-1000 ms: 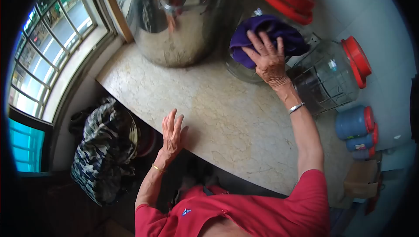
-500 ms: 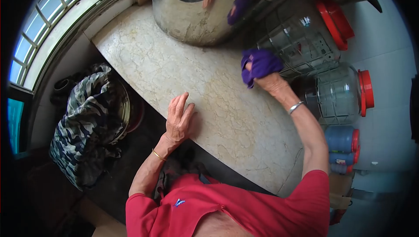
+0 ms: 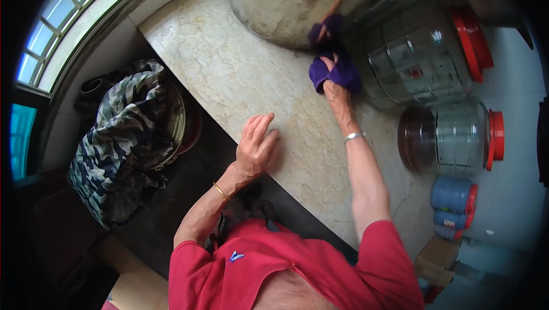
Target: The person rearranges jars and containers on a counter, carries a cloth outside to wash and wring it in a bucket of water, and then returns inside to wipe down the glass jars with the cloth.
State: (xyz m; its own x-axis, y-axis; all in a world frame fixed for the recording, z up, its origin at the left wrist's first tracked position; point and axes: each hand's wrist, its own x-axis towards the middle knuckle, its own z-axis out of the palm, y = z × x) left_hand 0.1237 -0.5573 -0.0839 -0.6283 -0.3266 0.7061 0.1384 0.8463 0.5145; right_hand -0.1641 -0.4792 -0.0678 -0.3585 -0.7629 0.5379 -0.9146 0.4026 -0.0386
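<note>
A bunched purple cloth (image 3: 346,77) is under my right hand (image 3: 336,88), whose fingers press it onto the marbled stone counter (image 3: 229,76). The cloth lies beside the base of a large shiny metal container (image 3: 274,16), which mirrors the hand and cloth. My left hand (image 3: 255,145) rests at the counter's front edge, its fingers stretched out and holding nothing. A silver bangle circles the right wrist and a gold one the left.
Large clear jars with red lids, one glass jar (image 3: 417,64) and another holding dark liquid (image 3: 452,137), line the right side. Blue bottles (image 3: 452,193) stand lower right. A camouflage cloth (image 3: 123,138) covers something left of the counter, below a barred window (image 3: 66,21).
My right hand has slid the purple cloth left and slightly away from me, closer to the metal container. The whole view has shifted a little; my left hand stays at the counter edge.
</note>
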